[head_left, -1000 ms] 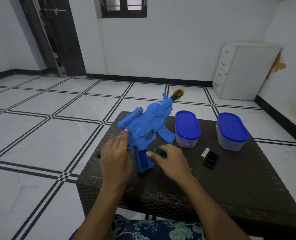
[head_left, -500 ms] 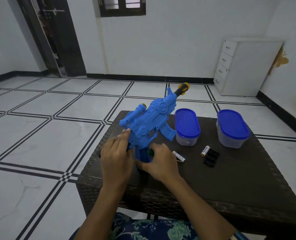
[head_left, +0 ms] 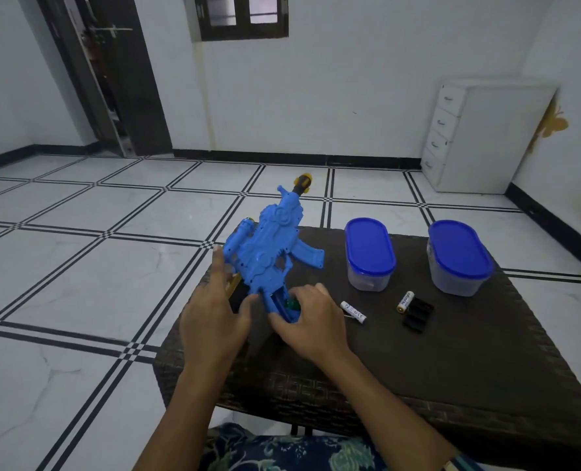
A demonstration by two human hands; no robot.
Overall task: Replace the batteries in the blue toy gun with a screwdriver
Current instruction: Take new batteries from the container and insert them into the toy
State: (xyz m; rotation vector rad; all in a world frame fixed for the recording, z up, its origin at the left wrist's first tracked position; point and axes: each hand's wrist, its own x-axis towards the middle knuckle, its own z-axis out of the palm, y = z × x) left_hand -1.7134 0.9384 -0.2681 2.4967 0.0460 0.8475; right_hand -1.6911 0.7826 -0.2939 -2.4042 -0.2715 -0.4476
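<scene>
The blue toy gun (head_left: 268, 249) is tilted with its muzzle pointing away, its grip resting near the table's left part. My left hand (head_left: 214, 311) holds the gun's rear from the left. My right hand (head_left: 311, 321) presses a green battery (head_left: 292, 304) at the opened grip. A white battery (head_left: 353, 311) lies on the table just right of my right hand. Farther right lie a yellow-tipped battery (head_left: 405, 300) and a black battery cover (head_left: 417, 316). No screwdriver can be made out.
Two clear tubs with blue lids (head_left: 368, 253) (head_left: 458, 256) stand behind the batteries on the dark woven table (head_left: 452, 368). White tiled floor surrounds the table. A white drawer unit (head_left: 486, 137) stands at the far right wall.
The gun has swung more upright with the muzzle farther away. My right hand moved with the green battery to the grip, uncovering the white battery on the table.
</scene>
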